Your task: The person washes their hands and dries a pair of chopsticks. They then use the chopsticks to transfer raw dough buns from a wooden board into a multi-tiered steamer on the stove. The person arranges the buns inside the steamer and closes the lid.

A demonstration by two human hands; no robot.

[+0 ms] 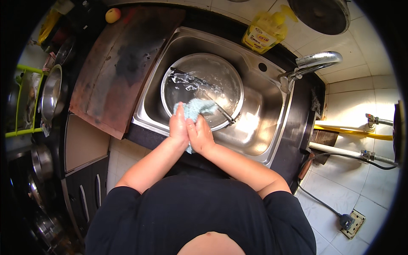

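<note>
Head view: from here I see the left hand (180, 126) and right hand (201, 135) pressed close together, both closed around a pale blue cloth (196, 107), which bunches out ahead of them and dangles a little below. They are at the near rim of a round metal basin (236, 80) holding water, seen over the sink's (259, 111) front edge. Dark, thin sticks (226, 114) cross the basin's rim just right of the cloth. The basin crowds the sink's left side, so the roomier part lies right, toward the faucet (290, 76); a wooden board (114, 72) borders the left edge.
</note>
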